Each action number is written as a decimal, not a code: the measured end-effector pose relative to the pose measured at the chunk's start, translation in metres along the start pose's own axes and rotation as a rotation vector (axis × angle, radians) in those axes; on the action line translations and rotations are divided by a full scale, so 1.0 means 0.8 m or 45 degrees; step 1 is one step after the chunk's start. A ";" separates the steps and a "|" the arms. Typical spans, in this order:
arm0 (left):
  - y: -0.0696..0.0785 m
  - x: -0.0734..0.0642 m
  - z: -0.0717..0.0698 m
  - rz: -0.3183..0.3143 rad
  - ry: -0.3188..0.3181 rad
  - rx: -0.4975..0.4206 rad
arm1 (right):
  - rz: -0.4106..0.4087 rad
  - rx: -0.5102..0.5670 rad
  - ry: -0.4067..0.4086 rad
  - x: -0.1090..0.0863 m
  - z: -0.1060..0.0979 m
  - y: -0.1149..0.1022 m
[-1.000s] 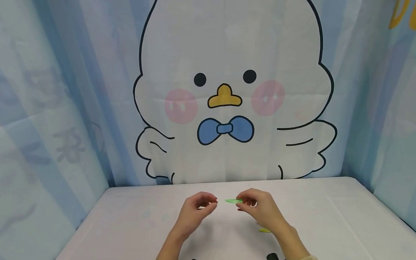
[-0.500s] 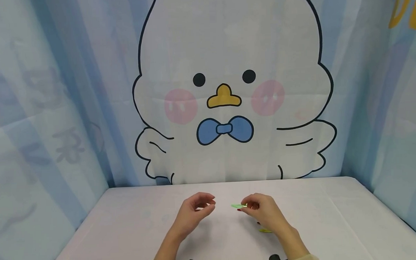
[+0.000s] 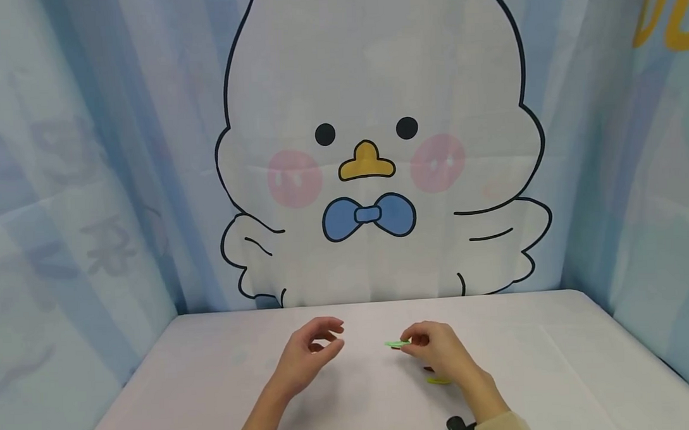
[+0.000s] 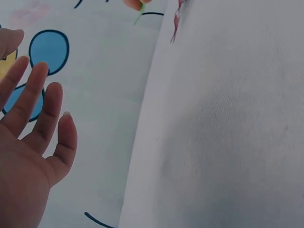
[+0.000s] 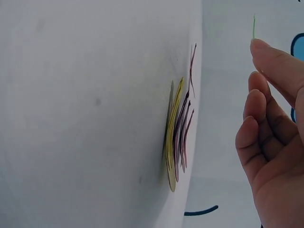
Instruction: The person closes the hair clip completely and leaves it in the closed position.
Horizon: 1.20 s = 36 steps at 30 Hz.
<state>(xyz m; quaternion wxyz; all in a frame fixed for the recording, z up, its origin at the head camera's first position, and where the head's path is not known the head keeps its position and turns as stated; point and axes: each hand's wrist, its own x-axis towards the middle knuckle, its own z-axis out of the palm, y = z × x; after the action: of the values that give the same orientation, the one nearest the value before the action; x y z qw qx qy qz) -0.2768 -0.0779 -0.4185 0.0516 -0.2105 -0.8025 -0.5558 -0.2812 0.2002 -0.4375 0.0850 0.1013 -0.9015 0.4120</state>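
My right hand point(image 3: 443, 351) pinches a thin, flat green piece point(image 3: 392, 344) between thumb and fingertips, above the white table; its exact kind is unclear. In the right wrist view the green piece point(image 5: 253, 26) appears edge-on, as a narrow line above the thumb tip. My left hand point(image 3: 306, 357) hovers left of it, fingers spread and relaxed, holding nothing. A slim yellow piece point(image 5: 171, 156) and dark purple pieces point(image 5: 178, 130) lie side by side on the table below the right wrist. Beyond them lies a reddish piece point(image 5: 192, 71), partly hidden in the head view.
The white table point(image 3: 213, 378) ends at a back curtain point(image 3: 375, 264) printed with a cartoon bird. Striped blue side curtains point(image 3: 66, 250) flank it. Black wrist camera mounts point(image 3: 459, 426) show at the bottom edge.
The right hand has moved slightly down and nearer with the green piece. The left hand has drawn off to the left, widening the gap between the hands. The head view has shifted slightly.
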 end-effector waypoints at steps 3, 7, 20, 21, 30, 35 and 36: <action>0.001 -0.003 -0.007 -0.001 0.018 0.051 | -0.002 -0.040 -0.030 0.004 -0.003 0.003; 0.001 -0.009 -0.019 -0.004 0.063 0.124 | 0.015 -0.075 -0.077 0.008 -0.006 0.007; -0.005 -0.025 -0.049 -0.035 0.162 0.270 | -0.017 -0.132 -0.263 0.021 -0.001 0.012; -0.005 -0.026 -0.051 -0.039 0.164 0.276 | -0.016 -0.143 -0.275 0.022 -0.001 0.012; -0.012 -0.025 -0.051 -0.019 0.107 0.321 | 0.063 -0.230 -0.293 0.018 -0.007 0.018; -0.018 -0.022 -0.048 -0.001 0.086 0.395 | 0.062 -0.222 -0.284 0.017 -0.015 0.021; -0.019 -0.022 -0.047 -0.003 0.084 0.418 | 0.057 -0.218 -0.274 0.016 -0.018 0.021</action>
<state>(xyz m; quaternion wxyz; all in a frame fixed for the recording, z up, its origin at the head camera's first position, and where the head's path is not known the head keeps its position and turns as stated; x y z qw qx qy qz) -0.2725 -0.1220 -0.4230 0.1110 -0.1799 -0.8807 -0.4239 -0.2968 0.2202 -0.4374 -0.0131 0.1173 -0.9394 0.3219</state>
